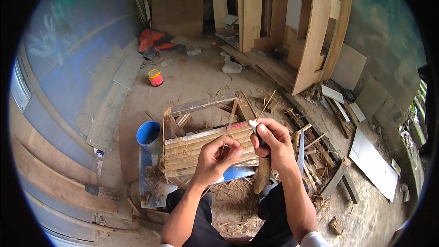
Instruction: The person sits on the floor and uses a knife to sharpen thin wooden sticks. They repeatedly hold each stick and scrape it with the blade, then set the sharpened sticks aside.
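Observation:
My right hand (276, 144) is closed around what looks like a knife with a long, curved wooden handle (262, 178) hanging below the fist. Its pale, pointed end (253, 125) sticks out above my thumb. A thin brown strip (267, 102), like split cane or bamboo, slants across that end toward my left hand (218, 158). The left fingers are pinched together on the strip's lower part, to the left of the knife. Both hands are above a slatted wooden box (183, 148), with its frame open at the far side.
A blue bucket (148, 133) stands left of the box. Farther off is a red-and-yellow tin (155, 77). Scrap wood and shavings (315, 167) litter the right side, near a white panel (375, 164). Tall wooden frames (315, 32) lean at the back. Boards line the left wall.

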`<state>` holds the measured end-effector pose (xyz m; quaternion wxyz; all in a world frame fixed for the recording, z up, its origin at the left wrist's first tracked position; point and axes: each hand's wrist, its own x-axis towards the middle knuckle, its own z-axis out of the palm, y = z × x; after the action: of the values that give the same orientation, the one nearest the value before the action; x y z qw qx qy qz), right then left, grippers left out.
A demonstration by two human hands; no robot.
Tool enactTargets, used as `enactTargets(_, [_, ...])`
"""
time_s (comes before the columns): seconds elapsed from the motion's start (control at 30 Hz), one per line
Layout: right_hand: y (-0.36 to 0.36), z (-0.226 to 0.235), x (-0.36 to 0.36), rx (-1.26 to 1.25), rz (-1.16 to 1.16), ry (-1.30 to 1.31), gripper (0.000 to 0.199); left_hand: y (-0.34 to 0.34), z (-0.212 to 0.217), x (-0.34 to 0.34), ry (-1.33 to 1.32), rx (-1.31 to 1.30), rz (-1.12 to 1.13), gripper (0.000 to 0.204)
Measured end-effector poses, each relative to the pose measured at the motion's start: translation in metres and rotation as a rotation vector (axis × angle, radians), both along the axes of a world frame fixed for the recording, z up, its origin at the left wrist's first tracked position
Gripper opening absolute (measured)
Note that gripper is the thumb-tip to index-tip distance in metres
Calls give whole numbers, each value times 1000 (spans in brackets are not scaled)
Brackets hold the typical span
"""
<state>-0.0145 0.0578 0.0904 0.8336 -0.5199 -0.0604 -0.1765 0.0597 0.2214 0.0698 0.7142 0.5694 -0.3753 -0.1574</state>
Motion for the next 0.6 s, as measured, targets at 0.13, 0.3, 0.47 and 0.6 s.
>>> enactTargets(0.13, [2, -2, 2, -45, 36, 26, 19, 3, -1, 0, -11, 17, 55, 11])
enactTargets(0.3, [3, -1, 2, -195, 121, 53, 20, 7, 6, 3, 57, 6, -15, 14])
enactTargets(0.47, [5, -2, 3, -56, 99, 33, 17, 4, 7, -8, 167, 22, 6, 14])
enactTargets(0.6, [9, -2, 3, -60, 165, 9, 16, 2, 6, -12, 136, -39, 32, 14])
